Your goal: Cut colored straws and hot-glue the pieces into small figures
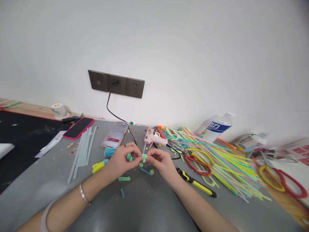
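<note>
Over the middle of the grey table, my left hand (124, 159) and my right hand (163, 162) meet with fingertips pinched. A small light-green fuzzy pipe-cleaner piece (144, 158) is held between them. Another green fuzzy piece (129, 157) shows within the curl of my left fingers; whether it is gripped or lies behind them I cannot tell. Just below the hands lies a blue curved strip (146, 170) with yellow-green round ends. A green pipe-cleaner piece (124, 178) and a short blue piece (122, 193) rest nearer to me. Behind my fingers lies a pink hot glue gun (155, 139).
Many colored pipe cleaners (217, 161) spread at right, with red-and-yellow scissors (198, 166), a yellow-black utility knife (196, 183) and a white bottle (214, 127). At left are translucent glue sticks (82, 153) and a pink-cased phone (79, 128). A black cord (108, 104) runs to the wall socket.
</note>
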Tool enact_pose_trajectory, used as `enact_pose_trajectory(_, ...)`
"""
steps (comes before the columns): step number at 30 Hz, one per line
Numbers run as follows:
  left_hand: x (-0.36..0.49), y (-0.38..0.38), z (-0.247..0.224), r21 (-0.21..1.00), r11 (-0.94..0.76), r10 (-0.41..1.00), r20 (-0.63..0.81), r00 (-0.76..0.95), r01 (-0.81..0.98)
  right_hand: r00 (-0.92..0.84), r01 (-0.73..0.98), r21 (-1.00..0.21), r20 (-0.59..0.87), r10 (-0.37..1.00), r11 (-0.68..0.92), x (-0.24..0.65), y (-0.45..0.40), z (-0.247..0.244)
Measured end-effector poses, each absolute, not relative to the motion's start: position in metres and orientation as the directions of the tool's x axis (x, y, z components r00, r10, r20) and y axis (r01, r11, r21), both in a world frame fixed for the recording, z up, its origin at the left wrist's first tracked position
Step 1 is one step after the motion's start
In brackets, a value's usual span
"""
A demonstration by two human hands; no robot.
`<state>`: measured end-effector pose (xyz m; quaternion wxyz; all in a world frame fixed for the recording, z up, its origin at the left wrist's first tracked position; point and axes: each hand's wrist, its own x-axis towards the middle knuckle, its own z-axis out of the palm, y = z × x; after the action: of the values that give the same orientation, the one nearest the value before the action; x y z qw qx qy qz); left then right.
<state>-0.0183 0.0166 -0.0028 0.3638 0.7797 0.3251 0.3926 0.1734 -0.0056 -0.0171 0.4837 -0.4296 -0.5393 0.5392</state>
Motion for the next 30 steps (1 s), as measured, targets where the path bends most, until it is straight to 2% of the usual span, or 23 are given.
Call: enact_pose_trajectory(30, -0.0173, 0.0166, -0.0014, 0.822, -0.524, 0.797, 0.382, 0.468, 0.222, -0.139, -0.094, -0.993, 0.079, 0.987, 0.067, 0.1713, -0.0049, -0.0196)
